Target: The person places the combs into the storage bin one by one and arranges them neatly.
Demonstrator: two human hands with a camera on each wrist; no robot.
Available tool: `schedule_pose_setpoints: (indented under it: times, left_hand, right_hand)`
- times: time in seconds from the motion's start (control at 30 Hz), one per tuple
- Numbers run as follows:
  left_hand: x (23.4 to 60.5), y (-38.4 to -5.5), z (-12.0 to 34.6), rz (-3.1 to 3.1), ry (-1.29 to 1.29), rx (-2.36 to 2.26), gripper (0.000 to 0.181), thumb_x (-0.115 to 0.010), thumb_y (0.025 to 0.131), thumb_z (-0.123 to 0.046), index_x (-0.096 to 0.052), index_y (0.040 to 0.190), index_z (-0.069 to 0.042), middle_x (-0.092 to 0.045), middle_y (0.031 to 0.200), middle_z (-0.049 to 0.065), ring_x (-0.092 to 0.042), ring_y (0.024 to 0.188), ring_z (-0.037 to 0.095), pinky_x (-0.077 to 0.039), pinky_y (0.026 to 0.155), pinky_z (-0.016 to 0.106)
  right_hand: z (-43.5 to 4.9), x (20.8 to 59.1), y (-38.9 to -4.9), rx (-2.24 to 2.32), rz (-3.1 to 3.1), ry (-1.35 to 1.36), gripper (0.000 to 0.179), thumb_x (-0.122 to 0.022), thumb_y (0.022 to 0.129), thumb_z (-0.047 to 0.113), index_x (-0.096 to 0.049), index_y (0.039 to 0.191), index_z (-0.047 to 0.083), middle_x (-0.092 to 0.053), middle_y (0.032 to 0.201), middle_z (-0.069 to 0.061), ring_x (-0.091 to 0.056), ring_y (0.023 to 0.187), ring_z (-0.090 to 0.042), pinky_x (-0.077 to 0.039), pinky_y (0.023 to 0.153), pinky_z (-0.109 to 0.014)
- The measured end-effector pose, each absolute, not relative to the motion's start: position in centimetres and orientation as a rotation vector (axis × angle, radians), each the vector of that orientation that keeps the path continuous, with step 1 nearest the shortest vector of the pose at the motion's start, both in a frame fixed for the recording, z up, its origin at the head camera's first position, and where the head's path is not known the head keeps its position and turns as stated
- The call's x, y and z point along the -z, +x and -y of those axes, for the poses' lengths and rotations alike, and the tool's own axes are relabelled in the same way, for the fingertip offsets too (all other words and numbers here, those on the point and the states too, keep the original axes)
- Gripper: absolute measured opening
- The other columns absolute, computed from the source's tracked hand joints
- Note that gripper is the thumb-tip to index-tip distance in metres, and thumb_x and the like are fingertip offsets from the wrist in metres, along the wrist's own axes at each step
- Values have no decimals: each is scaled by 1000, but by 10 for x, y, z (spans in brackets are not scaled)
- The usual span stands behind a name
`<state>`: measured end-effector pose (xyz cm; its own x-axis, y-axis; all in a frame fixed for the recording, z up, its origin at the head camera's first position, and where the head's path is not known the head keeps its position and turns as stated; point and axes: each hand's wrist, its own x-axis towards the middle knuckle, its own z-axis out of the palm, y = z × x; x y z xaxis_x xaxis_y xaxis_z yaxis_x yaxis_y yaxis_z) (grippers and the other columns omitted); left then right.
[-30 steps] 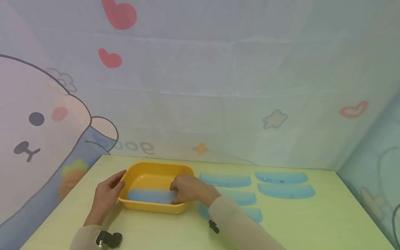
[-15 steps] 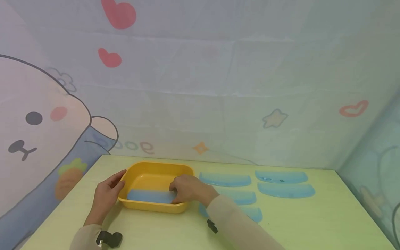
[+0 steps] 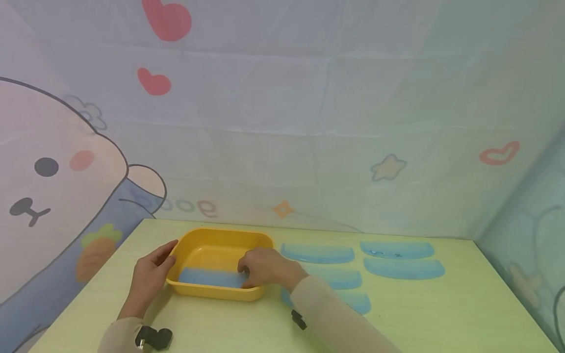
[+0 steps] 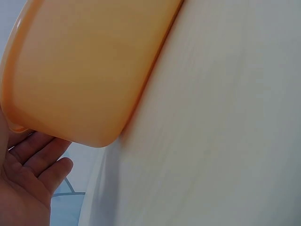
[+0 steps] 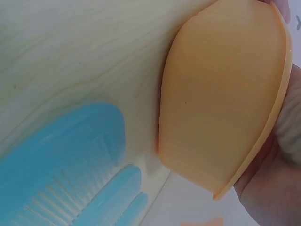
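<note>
A yellow plastic basin [image 3: 216, 292] sits on the left part of the table, with a translucent blue comb [image 3: 209, 278] lying along its front inner side. My left hand [image 3: 150, 274] grips the basin's left end, thumb by the rim and fingers round the outside. In the left wrist view, the fingers [image 4: 47, 162] bend behind the basin wall. My right hand [image 3: 267, 267] reaches over the right rim and pinches the comb's right end inside. The basin wall [image 5: 211, 94] hides these fingertips in the right wrist view.
Right of the basin, three blue combs lie in a column, the back one [image 3: 318, 253] teeth away from me; my right sleeve partly covers the others. Further right lie two more combs [image 3: 403, 269]. A patterned cloth [image 3: 309, 122] hangs behind the table [image 3: 419, 314].
Almost nothing differs. The right hand and the comb in the basin have shifted very slightly left; the left hand keeps its place on the basin.
</note>
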<state>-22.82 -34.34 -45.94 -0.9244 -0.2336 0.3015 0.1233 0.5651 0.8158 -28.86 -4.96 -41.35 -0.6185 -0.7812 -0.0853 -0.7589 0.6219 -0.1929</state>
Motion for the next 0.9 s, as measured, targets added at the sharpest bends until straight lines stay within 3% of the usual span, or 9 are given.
schedule_pose_setpoints:
  times: [0.13,0.27,0.43,0.9]
  left_hand:
    - [460,-228,343,2438,102,1300,41,-59,108,-7,-59,147,6,-63,142,27,-64,120,11,-43,86,2]
    - [460,-228,342,2448,114,1302,41,-58,108,-6,-58,148,7,-62,143,27,-59,130,42,-42,86,1]
    - [459,-228,341,2444,115,1300,41,-57,108,-5,-58,147,7,-62,143,28,-58,130,44,-42,86,0]
    - [457,-229,341,2446,121,1300,41,-57,108,-4,-57,147,8,-61,143,28,-59,131,43,-41,85,-1]
  right_hand:
    - [45,414,-291,361,-2635,-1274,35,-85,92,34,-80,121,15,-75,105,8,-64,92,-6,-53,84,-21]
    - [36,414,-293,607,-2556,-1254,41,-84,94,31,-76,128,9,-74,116,2,-64,101,-8,-53,91,-22]
    - [20,407,-292,797,-2499,-1269,45,-83,95,28,-72,133,6,-72,127,-4,-66,113,-12,-52,98,-24]
    - [-26,391,-292,1024,-2483,-1373,43,-80,97,24,-70,134,3,-71,127,-12,-67,117,-24,-55,101,-38]
